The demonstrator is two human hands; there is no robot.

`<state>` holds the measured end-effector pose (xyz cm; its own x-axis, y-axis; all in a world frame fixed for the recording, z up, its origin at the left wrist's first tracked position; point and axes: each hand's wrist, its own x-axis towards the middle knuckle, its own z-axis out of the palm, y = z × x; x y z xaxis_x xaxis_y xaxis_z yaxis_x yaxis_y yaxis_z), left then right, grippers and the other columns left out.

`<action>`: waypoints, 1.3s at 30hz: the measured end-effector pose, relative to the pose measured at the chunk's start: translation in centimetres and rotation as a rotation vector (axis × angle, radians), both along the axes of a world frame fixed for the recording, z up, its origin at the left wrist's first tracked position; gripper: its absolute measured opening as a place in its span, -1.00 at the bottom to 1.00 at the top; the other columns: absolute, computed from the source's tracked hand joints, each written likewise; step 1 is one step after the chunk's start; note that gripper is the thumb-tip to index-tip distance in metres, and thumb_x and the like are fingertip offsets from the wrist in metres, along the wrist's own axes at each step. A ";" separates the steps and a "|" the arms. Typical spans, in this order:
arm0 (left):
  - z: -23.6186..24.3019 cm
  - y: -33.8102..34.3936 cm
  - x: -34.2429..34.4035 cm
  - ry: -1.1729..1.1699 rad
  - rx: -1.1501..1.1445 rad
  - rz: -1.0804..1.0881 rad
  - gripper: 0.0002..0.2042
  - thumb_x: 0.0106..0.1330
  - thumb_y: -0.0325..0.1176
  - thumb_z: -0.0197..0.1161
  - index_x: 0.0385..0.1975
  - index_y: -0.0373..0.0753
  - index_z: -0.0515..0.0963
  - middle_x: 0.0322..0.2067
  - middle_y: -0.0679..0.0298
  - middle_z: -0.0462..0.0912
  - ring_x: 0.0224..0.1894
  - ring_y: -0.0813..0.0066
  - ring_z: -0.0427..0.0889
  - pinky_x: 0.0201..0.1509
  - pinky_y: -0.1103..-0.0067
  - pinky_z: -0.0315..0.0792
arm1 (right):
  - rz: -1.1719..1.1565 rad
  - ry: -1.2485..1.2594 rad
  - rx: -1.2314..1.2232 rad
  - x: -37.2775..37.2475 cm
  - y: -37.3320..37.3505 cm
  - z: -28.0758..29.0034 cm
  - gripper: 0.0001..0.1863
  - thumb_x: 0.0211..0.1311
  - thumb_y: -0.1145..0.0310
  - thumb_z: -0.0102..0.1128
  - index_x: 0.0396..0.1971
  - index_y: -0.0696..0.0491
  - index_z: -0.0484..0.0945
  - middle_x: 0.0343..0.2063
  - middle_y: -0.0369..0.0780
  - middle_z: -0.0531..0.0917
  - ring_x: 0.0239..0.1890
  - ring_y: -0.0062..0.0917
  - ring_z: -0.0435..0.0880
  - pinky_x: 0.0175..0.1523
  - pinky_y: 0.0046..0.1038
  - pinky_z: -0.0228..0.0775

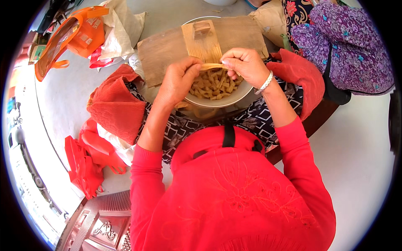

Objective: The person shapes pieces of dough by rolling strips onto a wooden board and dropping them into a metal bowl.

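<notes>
A limp, yellow-brown strip [212, 66] is stretched between my two hands above a white bowl. My left hand [179, 78] pinches one end between thumb and fingers. The other end is pinched by my right hand [247, 67], which has a light band on its wrist. Below them, the bowl [217, 103] holds many short pieces [214, 86] of similar colour. Just beyond my hands lies a broad wooden board [161, 46], covering part of what is under it. On the board rests a paler plank [205, 46] with a small wooden block [202, 27] at its far end.
Red cloths [117, 102] cover my knees on both sides. Left of me are an orange bag [88, 37], a pale sack [125, 29] and red bags [86, 154] on the floor. A purple patterned cloth item [347, 46] is at the far right, near a brown bag [270, 23].
</notes>
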<state>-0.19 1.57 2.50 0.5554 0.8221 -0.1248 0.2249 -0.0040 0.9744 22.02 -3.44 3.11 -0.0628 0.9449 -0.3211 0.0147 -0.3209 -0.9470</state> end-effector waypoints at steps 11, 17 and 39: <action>-4.5 3.7 0.8 0.116 0.099 0.096 -0.89 0.32 -0.40 0.12 -0.35 -0.31 0.52 -0.53 0.41 0.53 -0.44 0.72 0.39 -0.39 0.70 0.28 | -0.131 -0.568 0.453 -2.2 2.2 -2.8 -0.94 0.15 0.50 0.20 -0.38 0.14 0.57 -0.57 -0.27 0.56 -0.48 -0.53 0.54 -0.34 -0.51 0.38; -5.4 3.1 -0.9 0.384 0.508 0.230 -0.91 0.27 -0.42 0.18 -0.36 -0.31 0.50 -0.61 0.35 0.52 -0.58 0.63 0.43 -0.51 0.59 0.30 | -0.122 -0.887 0.764 -1.7 -0.1 -2.3 -0.94 0.12 0.41 0.19 -0.46 0.06 0.55 -0.51 -0.16 0.57 -0.41 -0.24 0.57 -0.29 -0.30 0.41; 1.5 -3.9 0.3 -0.388 -0.388 -0.018 -0.70 0.46 -0.20 -0.05 -0.13 -0.28 0.53 -0.65 0.43 0.38 -0.66 0.77 0.20 -0.62 0.77 0.04 | -0.207 0.518 0.196 -6.4 -4.5 2.1 -0.76 0.36 0.39 0.06 -0.13 0.18 0.62 -0.58 -0.40 0.53 -0.67 -0.79 0.37 -0.58 -0.74 0.15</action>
<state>0.10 -2.31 3.98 0.6348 0.7463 -0.2000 -0.1479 0.3715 0.9166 15.65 -7.97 5.22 0.0271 0.9929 -0.1157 -0.5098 -0.0858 -0.8560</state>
